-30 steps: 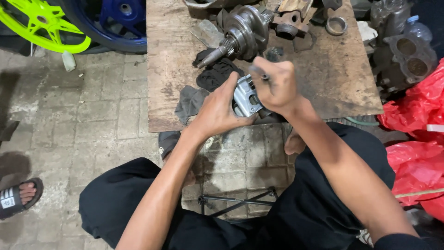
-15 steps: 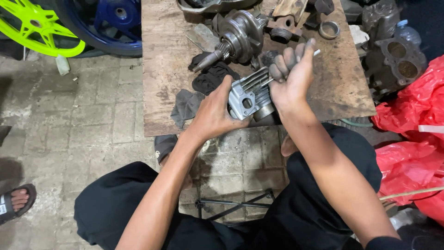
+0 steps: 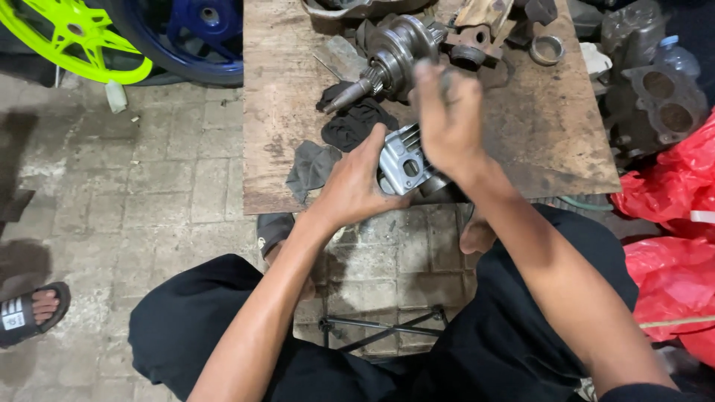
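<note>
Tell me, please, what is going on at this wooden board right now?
A person sitting on the paved floor is working on a finned metal engine part at the near edge of a wooden board. The left hand steadies it from the side, while the right hand is raised just above it; whether it holds anything is blurred. A crankshaft assembly, dark rags and other metal parts lie further back on the board.

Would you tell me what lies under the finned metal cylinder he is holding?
The finned metal cylinder sits at the near edge of the worn wooden board, steadied by the left hand. Its underside contact is hidden by that hand and the right hand.
</note>
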